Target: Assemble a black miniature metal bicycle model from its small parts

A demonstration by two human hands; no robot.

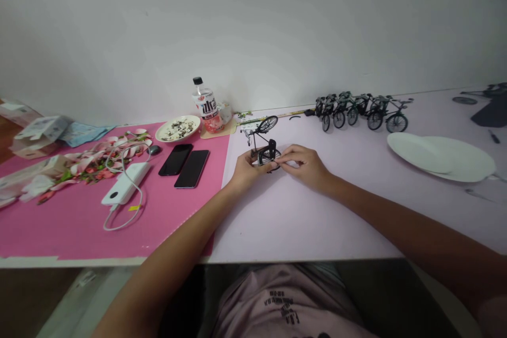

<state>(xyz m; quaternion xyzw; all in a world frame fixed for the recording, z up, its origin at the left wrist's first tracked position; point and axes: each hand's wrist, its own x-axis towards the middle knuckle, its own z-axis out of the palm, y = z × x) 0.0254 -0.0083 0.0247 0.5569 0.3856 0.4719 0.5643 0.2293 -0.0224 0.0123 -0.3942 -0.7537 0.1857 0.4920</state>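
Observation:
Near the middle of the table stands a small black model bicycle (268,125), tipped up on end with one wheel high and the other low between my hands. My left hand (249,169) is closed around the lower part of the bicycle from the left. On the other side, the thumb and forefinger of my right hand (303,166) pinch together at the lower wheel. Whatever small piece lies between those fingertips is too small to make out.
Several finished-looking model bicycles (356,111) stand in a row by the wall. White plates (467,161) lie at the right. On the pink mat (166,222) are two phones (192,169), a power bank (125,184), a plate of small parts (162,132) and a bottle (208,108).

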